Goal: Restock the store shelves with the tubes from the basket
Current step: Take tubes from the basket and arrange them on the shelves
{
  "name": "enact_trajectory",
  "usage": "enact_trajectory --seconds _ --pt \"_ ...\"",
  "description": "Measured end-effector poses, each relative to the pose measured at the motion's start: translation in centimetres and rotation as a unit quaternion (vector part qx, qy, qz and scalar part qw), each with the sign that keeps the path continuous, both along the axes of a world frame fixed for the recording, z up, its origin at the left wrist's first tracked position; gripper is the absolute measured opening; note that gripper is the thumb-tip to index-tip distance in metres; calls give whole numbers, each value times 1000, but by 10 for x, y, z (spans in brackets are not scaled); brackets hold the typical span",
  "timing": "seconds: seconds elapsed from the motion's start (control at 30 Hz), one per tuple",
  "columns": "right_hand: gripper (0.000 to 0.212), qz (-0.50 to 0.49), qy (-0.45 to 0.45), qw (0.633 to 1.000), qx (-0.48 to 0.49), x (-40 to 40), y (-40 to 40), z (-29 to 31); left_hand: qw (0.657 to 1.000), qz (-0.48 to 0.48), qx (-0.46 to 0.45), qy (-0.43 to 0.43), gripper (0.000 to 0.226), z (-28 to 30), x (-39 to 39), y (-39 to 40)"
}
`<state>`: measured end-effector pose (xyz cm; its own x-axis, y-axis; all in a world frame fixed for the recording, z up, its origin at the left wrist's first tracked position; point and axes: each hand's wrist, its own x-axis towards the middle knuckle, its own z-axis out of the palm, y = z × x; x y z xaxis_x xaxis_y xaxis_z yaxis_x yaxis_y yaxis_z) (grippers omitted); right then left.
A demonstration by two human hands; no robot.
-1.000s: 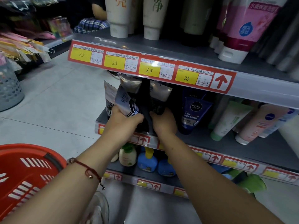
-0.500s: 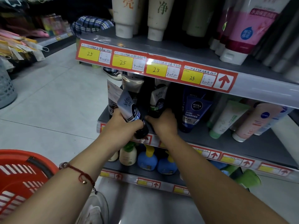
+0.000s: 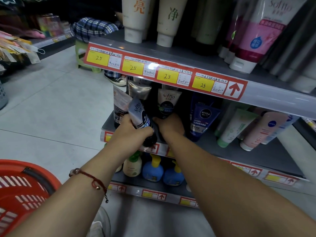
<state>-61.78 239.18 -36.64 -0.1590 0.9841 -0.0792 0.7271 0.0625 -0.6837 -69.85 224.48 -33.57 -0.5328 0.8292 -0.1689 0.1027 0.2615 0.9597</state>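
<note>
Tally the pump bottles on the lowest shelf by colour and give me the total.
Blue bottles with yellow pumps: 2
Cream bottle with green pump: 1
Total: 3
A pale sliver left of the cream bottle is too hidden to count.

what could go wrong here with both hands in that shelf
The left hand grips a tilted grey-and-black Softto tube beside a crowded row; pushing it in could topple the leaning grey tube at the shelf's end. The right hand, steadying the upright cream-and-black Softto tube, might nudge the blue Nivea Men tube.
</note>
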Motion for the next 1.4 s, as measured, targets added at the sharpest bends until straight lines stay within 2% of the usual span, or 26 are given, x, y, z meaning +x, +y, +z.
enact_trajectory --seconds 0.13,0.2,0.27,0.33,0.4,0.5,0.63,0.73,0.83,1.03,1.23,1.4 --pt "61 -2 4 1000 -16 -3 5 0 1000 -1 9 -4 43 2 4 4" --pt "59 -15 62 998 -22 0 1 1 1000 0 19 -1 44 4 6 8" --pt "46 -21 136 990 -33 10 -4 6 999 10 35 -7 45 7 10 13" --pt "32 27 194 979 -64 29 -16 13 998 16 57 -10 41 10 14 21" --pt "44 116 222 965 -78 46 -28 14 997 18 69 4 38 9 19 31" --pt "45 183 209 959 -57 64 -32 2 997 2 60 45 32 5 26 42" --pt "32 158 175 972 4 69 -30 -4 992 -22 36 115 35 -3 32 52" --pt "37 144 194 970 30 67 -30 -4 994 -12 42 105 41 -6 31 56" --pt "34 159 192 967 61 69 -30 -9 995 -21 33 94 36 -9 31 59" --pt "30 121 182 973 72 67 -26 -12 986 -27 33 162 41 -17 27 63" --pt "35 109 173 975 85 63 -28 -11 983 -35 26 177 47 -22 24 67" --pt "33 94 194 973 78 64 -37 -8 959 -3 -5 283 41 -10 27 46"
